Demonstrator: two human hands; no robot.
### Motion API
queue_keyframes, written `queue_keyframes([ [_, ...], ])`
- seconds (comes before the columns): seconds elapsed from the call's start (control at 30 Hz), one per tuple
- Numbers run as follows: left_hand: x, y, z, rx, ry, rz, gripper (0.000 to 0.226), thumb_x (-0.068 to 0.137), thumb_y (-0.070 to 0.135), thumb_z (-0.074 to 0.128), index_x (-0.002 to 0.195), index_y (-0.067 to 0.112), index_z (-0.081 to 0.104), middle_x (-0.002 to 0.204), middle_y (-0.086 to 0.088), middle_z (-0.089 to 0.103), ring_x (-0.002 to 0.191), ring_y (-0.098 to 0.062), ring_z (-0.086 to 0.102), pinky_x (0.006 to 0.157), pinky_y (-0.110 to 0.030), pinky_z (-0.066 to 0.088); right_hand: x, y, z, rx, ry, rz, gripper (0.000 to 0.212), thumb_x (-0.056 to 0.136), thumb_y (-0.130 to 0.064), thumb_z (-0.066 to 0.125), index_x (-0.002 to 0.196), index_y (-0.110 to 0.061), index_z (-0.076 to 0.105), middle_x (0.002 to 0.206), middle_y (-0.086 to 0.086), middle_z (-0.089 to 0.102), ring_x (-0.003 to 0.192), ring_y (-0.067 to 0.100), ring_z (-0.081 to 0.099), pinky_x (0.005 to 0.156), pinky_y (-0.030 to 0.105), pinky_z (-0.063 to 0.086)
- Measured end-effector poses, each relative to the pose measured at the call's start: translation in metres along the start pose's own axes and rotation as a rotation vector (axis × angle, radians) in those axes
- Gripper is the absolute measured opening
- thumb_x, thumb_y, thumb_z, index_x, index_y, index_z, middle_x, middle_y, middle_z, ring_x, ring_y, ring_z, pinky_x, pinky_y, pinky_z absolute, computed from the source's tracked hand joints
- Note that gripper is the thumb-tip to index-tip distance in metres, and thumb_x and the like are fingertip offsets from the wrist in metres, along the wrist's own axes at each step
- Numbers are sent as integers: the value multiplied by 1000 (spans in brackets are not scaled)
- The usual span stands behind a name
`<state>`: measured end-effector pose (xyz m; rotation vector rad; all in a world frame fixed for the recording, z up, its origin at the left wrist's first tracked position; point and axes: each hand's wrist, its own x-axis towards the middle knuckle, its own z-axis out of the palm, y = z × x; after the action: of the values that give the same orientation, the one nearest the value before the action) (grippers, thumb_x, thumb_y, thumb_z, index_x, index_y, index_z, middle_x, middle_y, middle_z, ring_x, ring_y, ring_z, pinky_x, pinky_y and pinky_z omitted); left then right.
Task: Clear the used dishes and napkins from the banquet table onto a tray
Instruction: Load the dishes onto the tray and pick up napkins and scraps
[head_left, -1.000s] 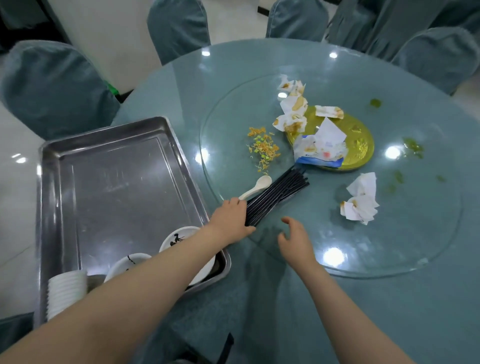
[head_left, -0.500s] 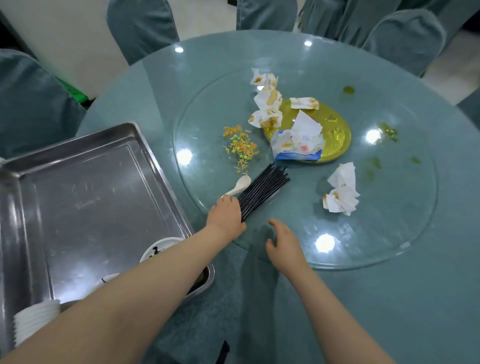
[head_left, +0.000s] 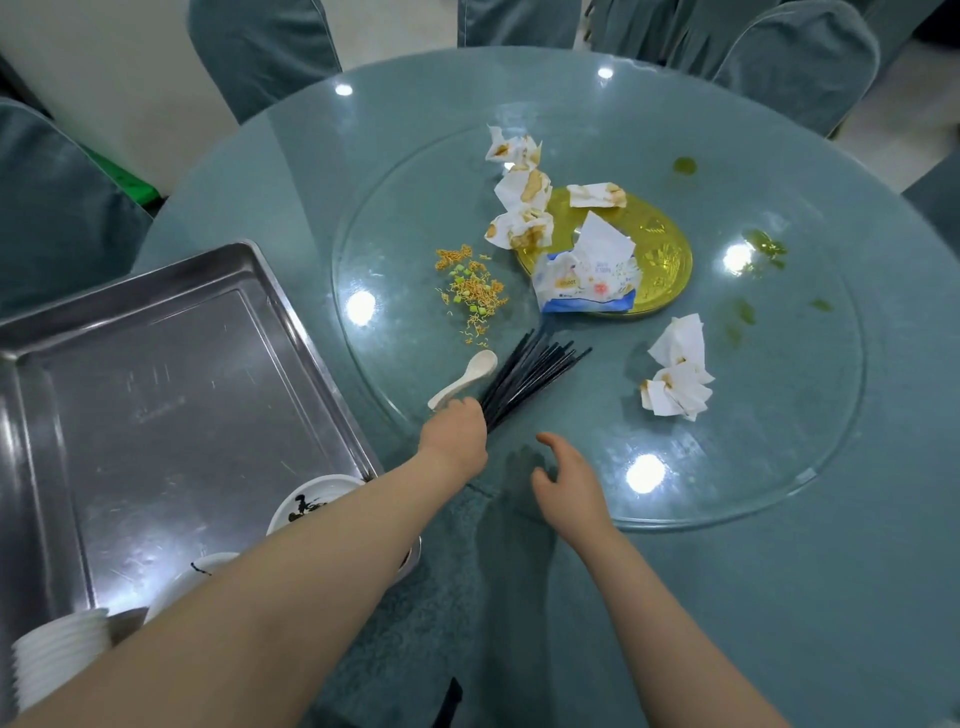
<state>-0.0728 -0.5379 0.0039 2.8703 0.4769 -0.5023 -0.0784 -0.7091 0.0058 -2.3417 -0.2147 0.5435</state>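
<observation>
My left hand grips the near ends of a bundle of black chopsticks, which fan out over the glass turntable. A white spoon lies just left of them. My right hand hovers beside them with relaxed fingers and holds nothing. Soiled napkins lie to the right, and more napkins sit beside a gold plate that carries a tissue pack. The steel tray is at the left.
White bowls and stacked cups sit in the tray's near end. Noodle scraps and green sauce spots mark the glass. Covered chairs ring the round table.
My left hand has drawn the chopstick ends together, so the far tips fan out. The right hand has stayed beside them. The view has shifted slightly.
</observation>
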Motion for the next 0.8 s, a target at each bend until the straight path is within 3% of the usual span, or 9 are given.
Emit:
queue_keyframes([
  [0.17, 0, 5, -1, 42, -8, 11, 35, 88, 13, 56, 120, 3, 47, 123, -13, 55, 110, -28, 59, 81, -33, 51, -4, 0, -6, 96, 12, 38, 49, 92, -13, 49, 140, -25, 45, 133, -9, 51, 112, 15, 55, 86, 20, 36],
  [0.27, -1, 5, -1, 98, 25, 33, 31, 88, 14, 56, 117, 5, 50, 118, -10, 59, 106, -26, 61, 78, -31, 50, -3, 1, -8, 144, 13, 44, 48, 93, -12, 48, 139, -25, 46, 139, -10, 49, 101, 1, 48, 89, 19, 35],
  [0.43, -2, -1, -6, 108, 28, 67, 27, 90, 23, 58, 112, 9, 52, 109, -6, 63, 95, -24, 62, 69, -30, 42, -2, 3, -10, 261, 14, 65, 47, 92, -9, 48, 135, -26, 49, 140, -9, 49, 124, 3, 44, 96, 20, 34],
  [0.63, -12, -12, -8, -8, -40, 78, 21, 91, 20, 53, 107, 8, 50, 106, -8, 61, 94, -29, 60, 68, -32, 40, -5, 2, -10, 368, 39, 86, 43, 92, -6, 48, 129, -28, 54, 130, -16, 52, 106, -8, 52, 87, 16, 37],
  [0.73, -20, -17, -11, -67, -73, 88, 15, 89, 18, 54, 99, 9, 47, 102, -10, 61, 85, -29, 55, 66, -32, 40, -4, 3, -6, 402, 56, 72, 42, 92, -4, 48, 128, -25, 54, 128, -14, 54, 122, 2, 46, 95, 19, 36],
  [0.8, -26, -20, -15, -109, -75, 98, 15, 88, 18, 56, 95, 9, 46, 99, -10, 60, 82, -28, 54, 65, -33, 42, -2, 2, -6, 403, 81, 75, 40, 92, -4, 49, 128, -19, 54, 127, -10, 55, 123, 6, 47, 99, 22, 36],
])
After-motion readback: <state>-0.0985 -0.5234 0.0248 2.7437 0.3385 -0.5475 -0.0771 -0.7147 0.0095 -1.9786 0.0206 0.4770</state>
